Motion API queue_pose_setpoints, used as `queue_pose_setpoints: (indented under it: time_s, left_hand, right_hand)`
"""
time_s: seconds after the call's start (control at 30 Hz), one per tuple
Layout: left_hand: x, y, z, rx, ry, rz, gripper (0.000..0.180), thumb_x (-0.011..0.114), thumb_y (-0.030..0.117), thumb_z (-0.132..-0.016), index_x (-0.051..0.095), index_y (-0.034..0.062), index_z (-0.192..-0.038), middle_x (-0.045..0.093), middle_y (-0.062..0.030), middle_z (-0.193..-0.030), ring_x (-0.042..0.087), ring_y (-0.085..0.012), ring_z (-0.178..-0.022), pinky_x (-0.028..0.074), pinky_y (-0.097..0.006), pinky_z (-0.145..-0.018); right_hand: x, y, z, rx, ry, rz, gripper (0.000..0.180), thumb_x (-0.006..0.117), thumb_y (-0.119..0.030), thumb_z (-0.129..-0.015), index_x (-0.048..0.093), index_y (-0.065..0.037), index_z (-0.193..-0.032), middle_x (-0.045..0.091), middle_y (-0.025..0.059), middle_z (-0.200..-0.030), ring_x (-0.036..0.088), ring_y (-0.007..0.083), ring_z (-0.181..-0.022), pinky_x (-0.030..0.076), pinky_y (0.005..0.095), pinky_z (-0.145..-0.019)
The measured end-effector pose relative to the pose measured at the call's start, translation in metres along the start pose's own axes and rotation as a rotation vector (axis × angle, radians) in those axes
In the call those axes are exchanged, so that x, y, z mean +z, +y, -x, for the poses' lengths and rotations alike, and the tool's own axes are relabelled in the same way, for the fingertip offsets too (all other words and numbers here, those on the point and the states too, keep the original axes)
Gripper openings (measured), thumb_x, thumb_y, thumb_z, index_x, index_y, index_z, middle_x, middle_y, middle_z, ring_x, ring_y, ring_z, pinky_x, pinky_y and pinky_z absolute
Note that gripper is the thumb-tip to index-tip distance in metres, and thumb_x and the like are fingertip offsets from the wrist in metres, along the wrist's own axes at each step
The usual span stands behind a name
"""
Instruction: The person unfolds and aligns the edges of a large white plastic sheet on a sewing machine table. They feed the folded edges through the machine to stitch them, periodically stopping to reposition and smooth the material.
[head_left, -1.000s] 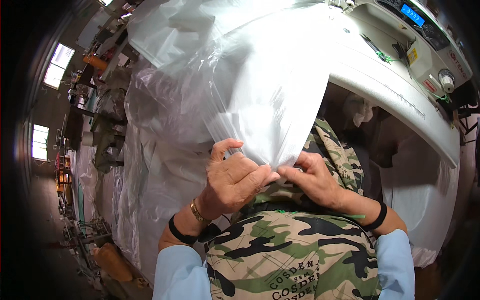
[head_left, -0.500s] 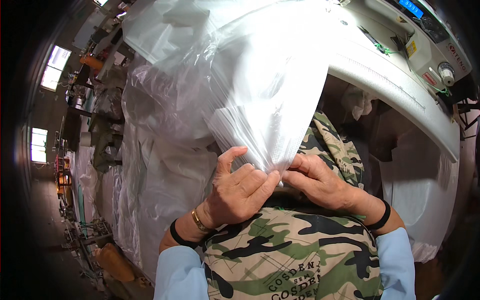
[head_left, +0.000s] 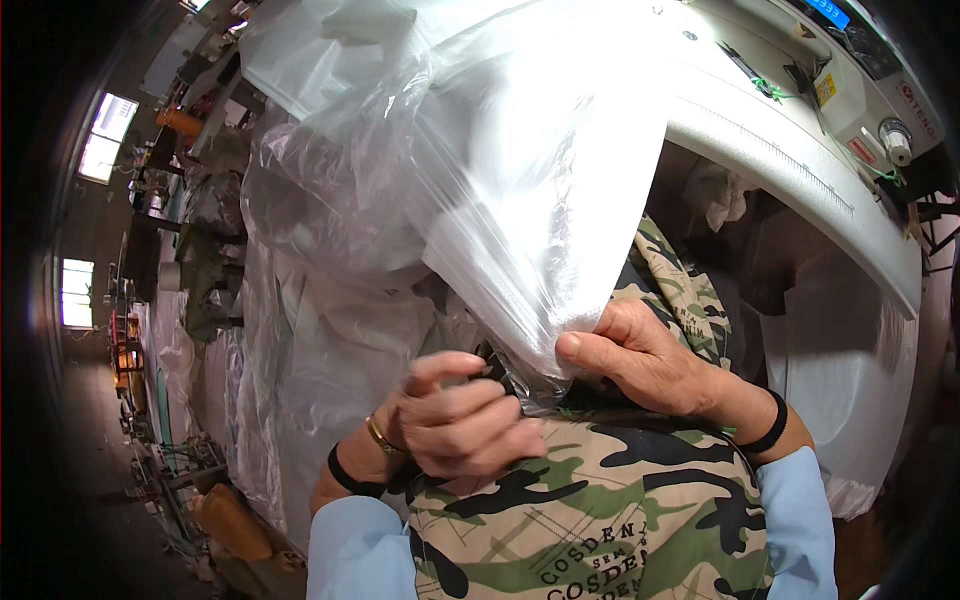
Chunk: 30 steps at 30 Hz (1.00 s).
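Note:
A translucent white plastic sheet [head_left: 530, 200] hangs over the table edge toward my lap and narrows to a gathered lower corner. My right hand [head_left: 645, 355] is closed on that corner, its thumb pressed on top and the other fingers partly hidden underneath. Just left of the corner, my left hand [head_left: 460, 415] is off the plastic. Its fingers are loosely bent and apart, slightly blurred, with nothing seen in them. Beneath both hands is a camouflage-patterned apron [head_left: 600, 470].
A white sewing machine [head_left: 870, 110] stands at the far right on a pale curved table [head_left: 760, 140] with a ruler scale along its edge. Black thread snips [head_left: 740, 62] lie on it. More crumpled plastic film [head_left: 330, 330] heaps up at the left.
My left hand has let go of the gathered plastic and moved left and down. My right hand keeps its hold, and the corner has spread wider.

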<state>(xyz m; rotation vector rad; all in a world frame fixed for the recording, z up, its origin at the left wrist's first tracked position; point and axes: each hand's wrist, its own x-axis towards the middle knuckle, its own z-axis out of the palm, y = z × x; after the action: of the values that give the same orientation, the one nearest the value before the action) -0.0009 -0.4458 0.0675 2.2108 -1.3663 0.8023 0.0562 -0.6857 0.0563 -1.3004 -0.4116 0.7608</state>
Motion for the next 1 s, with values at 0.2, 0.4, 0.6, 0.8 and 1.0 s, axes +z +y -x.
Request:
queue_pose_setpoints:
  time_s: [0.2,0.4,0.6,0.8,1.0]
  left_hand:
    - [0.037,-0.055,0.039,-0.328,0.059,-0.216,0.060,0.066,0.050,-0.092,0.046,0.0127,-0.135,0.047,-0.0187,-0.139,0.044,-0.0388,-0.134,0.028,-0.060,-0.112]
    - [0.078,-0.071,0.028,-0.424,0.277,-0.267,0.046,0.057,0.035,-0.096,0.052,0.0050,-0.131,0.055,-0.0174,-0.133,0.051,-0.0340,-0.126,0.025,-0.058,-0.115]
    - [0.024,-0.103,0.011,-0.410,0.548,-0.406,0.019,0.064,0.016,-0.091,0.070,0.0041,-0.104,0.067,-0.0056,-0.094,0.064,-0.0218,-0.087,0.033,-0.051,-0.113]
    - [-0.031,-0.077,0.021,-0.255,0.396,-0.713,0.016,0.066,0.004,-0.087,0.066,0.0036,-0.104,0.062,-0.0063,-0.090,0.061,-0.0223,-0.083,0.040,-0.049,-0.106]
    - [0.005,-0.032,0.089,-0.636,0.290,-0.452,0.022,0.069,0.016,-0.089,0.063,0.0030,-0.105,0.062,-0.0119,-0.096,0.060,-0.0315,-0.086,0.048,-0.043,-0.087]
  right_hand:
    - [0.008,-0.012,0.004,-0.008,-0.025,-0.158,0.035,0.055,-0.027,-0.105,0.066,0.006,-0.107,0.060,-0.0022,-0.083,0.047,0.0050,-0.072,0.039,0.0241,-0.061]
    - [0.004,-0.010,0.007,0.001,-0.082,-0.219,0.033,0.056,-0.024,-0.104,0.066,0.005,-0.116,0.066,0.0012,-0.097,0.055,0.0062,-0.084,0.046,0.0236,-0.073]
    - [0.009,-0.007,0.006,-0.046,-0.078,-0.316,0.033,0.057,-0.024,-0.103,0.067,0.005,-0.114,0.070,0.0061,-0.100,0.062,0.0097,-0.093,0.050,0.0261,-0.085]
    - [0.008,-0.007,-0.002,0.064,-0.102,-0.281,0.031,0.057,-0.024,-0.103,0.068,0.004,-0.112,0.071,0.0074,-0.101,0.063,0.0114,-0.094,0.050,0.0269,-0.088]
    - [0.007,0.018,-0.009,0.118,-0.094,-0.232,0.031,0.058,-0.025,-0.102,0.068,0.004,-0.107,0.070,0.0048,-0.096,0.061,0.0081,-0.087,0.049,0.0238,-0.079]
